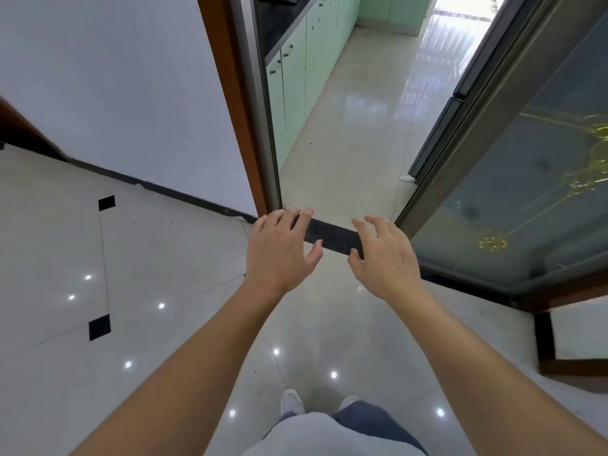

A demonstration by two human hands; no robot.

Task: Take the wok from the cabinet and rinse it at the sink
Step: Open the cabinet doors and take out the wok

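At the bottom edge of the floor [158,258], white shoes [292,401] stand on pale glossy tile. Both bare forearms reach forward. The left hand [279,251] and right hand [385,258] hover side by side, palms down, fingers [304,213] spread loosely and holding nothing. Under them a black threshold strip [332,236] crosses the doorway. A glass door [526,192] with gold patterning stands at the right. Beyond, green cabinets [296,77] with closed doors run along the left under a dark counter [273,24]. Where the wok is cannot be told.
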